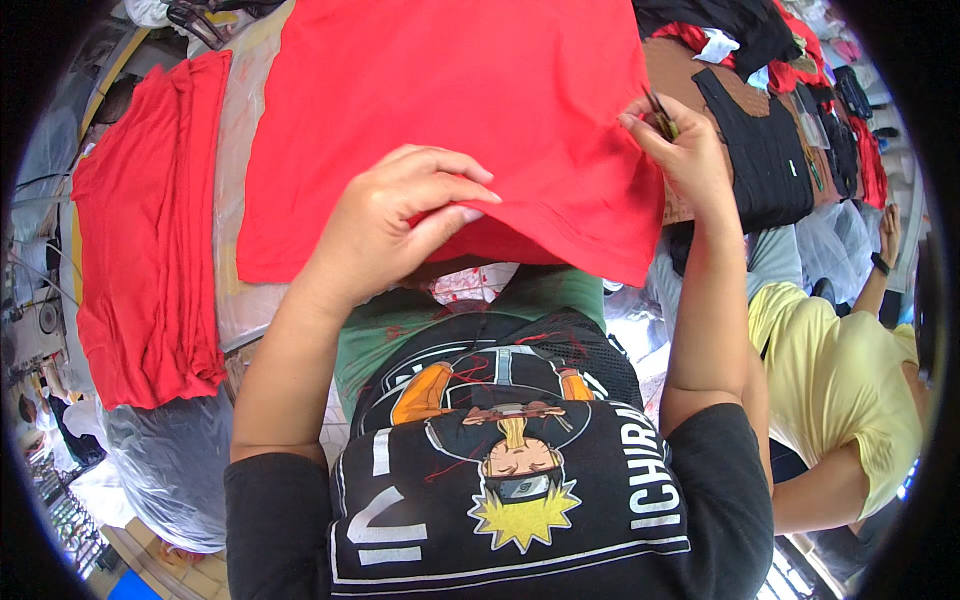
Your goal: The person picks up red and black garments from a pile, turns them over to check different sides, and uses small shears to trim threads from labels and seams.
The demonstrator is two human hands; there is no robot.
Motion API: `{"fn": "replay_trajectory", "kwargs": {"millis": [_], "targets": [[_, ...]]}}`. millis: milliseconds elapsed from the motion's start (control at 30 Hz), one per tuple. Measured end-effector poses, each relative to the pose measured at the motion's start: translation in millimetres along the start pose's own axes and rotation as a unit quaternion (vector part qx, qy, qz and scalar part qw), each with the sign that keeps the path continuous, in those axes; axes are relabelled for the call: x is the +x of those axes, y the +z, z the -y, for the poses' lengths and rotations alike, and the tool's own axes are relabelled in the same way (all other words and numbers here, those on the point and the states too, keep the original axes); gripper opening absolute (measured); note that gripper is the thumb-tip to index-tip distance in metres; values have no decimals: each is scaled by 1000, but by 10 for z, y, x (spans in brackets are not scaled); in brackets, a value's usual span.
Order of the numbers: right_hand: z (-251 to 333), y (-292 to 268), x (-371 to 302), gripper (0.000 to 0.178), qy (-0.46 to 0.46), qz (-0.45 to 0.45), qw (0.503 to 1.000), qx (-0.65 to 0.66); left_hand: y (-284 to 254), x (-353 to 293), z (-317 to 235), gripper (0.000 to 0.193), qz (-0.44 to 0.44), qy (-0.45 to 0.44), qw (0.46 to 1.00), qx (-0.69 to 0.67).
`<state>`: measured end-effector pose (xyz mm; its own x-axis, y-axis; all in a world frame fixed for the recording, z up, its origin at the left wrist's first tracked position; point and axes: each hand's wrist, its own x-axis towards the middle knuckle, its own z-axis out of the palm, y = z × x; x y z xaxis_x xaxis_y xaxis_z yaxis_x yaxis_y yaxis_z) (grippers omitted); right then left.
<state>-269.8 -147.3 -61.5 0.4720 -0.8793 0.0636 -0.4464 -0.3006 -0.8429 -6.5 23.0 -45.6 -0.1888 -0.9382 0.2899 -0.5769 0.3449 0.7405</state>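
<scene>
A large red cloth (450, 110), like a garment panel, lies spread in front of me, its near edge hanging over the table's edge. My left hand (395, 215) is closed on that near edge, with the hem lifted between thumb and fingers so that the cloth bows up. At the cloth's right side, my right hand (685, 145) is closed around small dark thread snips (661, 116), with the blades pointing up and away. Its thumb and fingertip are at the cloth's right edge; whether they pinch fabric or a thread there is too small to tell.
A stack of folded red garments (150, 230) lies to the left, above a clear plastic bag (170, 470). Folded black garments (755, 150) lie to the right, with more black and red cloth behind. A co-worker in a yellow shirt (830, 370) sits close at my right.
</scene>
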Motion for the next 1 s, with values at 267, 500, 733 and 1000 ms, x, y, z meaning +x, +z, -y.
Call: {"fn": "replay_trajectory", "kwargs": {"millis": [267, 500, 733, 1000], "targets": [[766, -279, -347, 13, -59, 374, 912, 160, -584, -160, 398, 23, -256, -42, 946, 195], [661, 7, -425, 10, -57, 258, 954, 139, -218, -213, 334, 23, -237, -57, 958, 153], [414, 262, -499, 11, 45, 220, 944, 243, 476, -162, 1, 31, -42, -5, 999, 10], [506, 330, -713, 25, -2, 346, 914, 214, 483, -167, -225, 33, 12, -115, 975, -187]]}}
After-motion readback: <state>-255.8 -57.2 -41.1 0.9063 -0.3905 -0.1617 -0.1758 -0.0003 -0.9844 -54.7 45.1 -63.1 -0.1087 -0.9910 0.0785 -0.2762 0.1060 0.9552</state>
